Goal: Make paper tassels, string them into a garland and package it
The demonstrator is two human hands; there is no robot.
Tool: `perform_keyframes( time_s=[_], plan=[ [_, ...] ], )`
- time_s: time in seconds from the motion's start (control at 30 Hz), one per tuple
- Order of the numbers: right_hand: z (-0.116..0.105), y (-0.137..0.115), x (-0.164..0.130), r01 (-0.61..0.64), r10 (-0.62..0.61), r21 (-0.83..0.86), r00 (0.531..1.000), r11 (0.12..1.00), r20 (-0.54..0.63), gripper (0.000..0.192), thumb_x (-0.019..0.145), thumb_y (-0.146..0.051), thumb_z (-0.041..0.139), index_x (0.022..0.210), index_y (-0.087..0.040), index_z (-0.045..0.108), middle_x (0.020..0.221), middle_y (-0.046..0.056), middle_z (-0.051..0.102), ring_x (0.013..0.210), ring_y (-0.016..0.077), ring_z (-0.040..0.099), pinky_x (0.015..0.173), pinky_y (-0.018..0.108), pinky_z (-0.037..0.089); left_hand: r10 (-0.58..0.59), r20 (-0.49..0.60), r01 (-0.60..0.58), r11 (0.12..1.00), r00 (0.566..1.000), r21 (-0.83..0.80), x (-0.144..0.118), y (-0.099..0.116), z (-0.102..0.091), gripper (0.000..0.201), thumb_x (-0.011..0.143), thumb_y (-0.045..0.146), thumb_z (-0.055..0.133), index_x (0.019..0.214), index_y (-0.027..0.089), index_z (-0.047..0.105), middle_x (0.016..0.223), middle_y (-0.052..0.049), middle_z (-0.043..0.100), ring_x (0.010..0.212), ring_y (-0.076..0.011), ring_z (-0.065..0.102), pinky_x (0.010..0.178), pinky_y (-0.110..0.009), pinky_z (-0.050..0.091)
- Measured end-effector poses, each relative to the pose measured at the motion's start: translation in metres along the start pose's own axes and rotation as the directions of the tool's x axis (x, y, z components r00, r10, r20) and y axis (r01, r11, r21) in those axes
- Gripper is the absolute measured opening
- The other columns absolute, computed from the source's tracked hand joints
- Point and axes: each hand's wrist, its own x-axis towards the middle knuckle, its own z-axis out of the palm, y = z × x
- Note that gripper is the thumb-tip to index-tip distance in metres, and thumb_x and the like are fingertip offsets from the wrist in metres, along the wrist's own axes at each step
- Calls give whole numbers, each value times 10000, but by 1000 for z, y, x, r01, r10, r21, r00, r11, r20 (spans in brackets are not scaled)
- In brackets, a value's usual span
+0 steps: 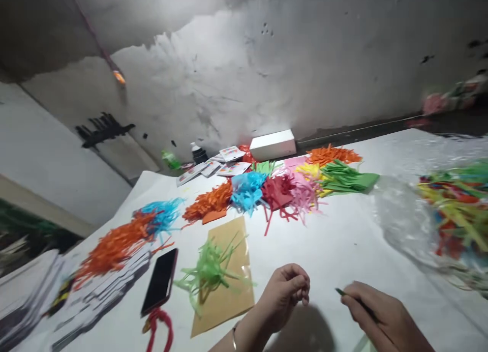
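1. A slim dark-green item (pixel 338 291) is pointing toward ten o'clock from the right hand (pixel 381 314), whose thumb and fingers are gripping it.
2. At ten o'clock from there, the left hand (pixel 284 288) is showing loosely curled fingers; I cannot tell whether they are pinching anything thin.
3. Farther out that way, a light-green tuft (pixel 210 268) is lying across a brown sheet (pixel 224 311), its strands spreading.
4. Between ten and twelve, fringed paper bundles (pixel 280 189) are lying apparently already cut; a green one (pixel 360 181) is showing an uncut band. How much remains isn't showing.
5. Between one and two, a clear plastic bag (pixel 396 222) is holding multicoloured strips (pixel 461 204).
6. Toward eleven, a white box (pixel 272 146) is hiding any contents.
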Motion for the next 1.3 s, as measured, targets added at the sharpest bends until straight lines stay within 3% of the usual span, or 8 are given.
perform_keyframes(
  time_s=[0.07,0.17,0.27,0.4,0.6,0.8,1.03,1.3],
  plan=[
    [34,-15,36,116,-115,-2,985,993,129,309,1034,-325,409,796,-236,585,709,-20,619,628,129,598,602,220,441,31,-49,-33,999,998,-43,-1,-1,-26,473,555,447,970,711,124,663,582,20,597,486,-68,513,495,-201,401],
    [78,-17,68,64,-61,-14,984,998,166,336,1036,-310,403,746,-222,547,673,-24,614,606,127,584,594,233,426,57,-98,-66,994,994,-92,4,-2,-50,500,545,460,975,745,131,656,628,25,613,535,-69,539,529,-192,415],
    [95,-5,70,27,-30,22,986,999,166,345,1039,-311,405,739,-219,548,667,-31,605,602,117,574,587,220,425,51,-118,-65,990,992,-124,7,-5,-59,490,599,488,945,736,132,639,609,32,597,525,-62,525,527,-187,394],
    [88,10,57,50,-54,28,980,998,191,315,1043,-289,401,793,-221,581,691,-31,612,613,112,584,592,206,434,-6,-121,-11,990,993,-139,5,-10,-54,482,639,502,921,714,127,627,561,37,576,486,-58,494,509,-190,375],
    [84,13,51,-53,64,-45,956,998,285,312,1040,-272,393,788,-229,571,716,-36,635,636,116,597,628,212,438,-40,-147,23,993,988,-117,6,-22,-52,530,604,571,912,706,150,606,485,51,560,415,-59,465,466,-188,330],
    [86,13,46,-103,153,-169,937,980,315,311,1022,-256,369,756,-225,527,685,-32,600,624,124,593,602,228,411,63,-151,-43,991,986,128,3,-23,-59,517,668,609,856,708,151,617,511,46,533,457,-76,485,498,-206,355],
    [79,10,49,-71,179,-279,906,958,383,271,975,-216,412,717,-222,496,658,-29,585,603,132,572,579,241,383,279,49,-262,810,959,525,-7,-11,-68,405,887,541,678,758,156,677,719,-20,591,592,-113,536,578,-240,422],
    [80,12,50,-88,173,-210,884,974,434,285,1010,-251,365,763,-217,503,688,-22,601,618,123,581,589,233,386,358,81,-325,698,930,638,-9,-13,-70,405,952,525,586,765,171,644,707,-26,588,651,-141,530,605,-250,414]
  ],
)
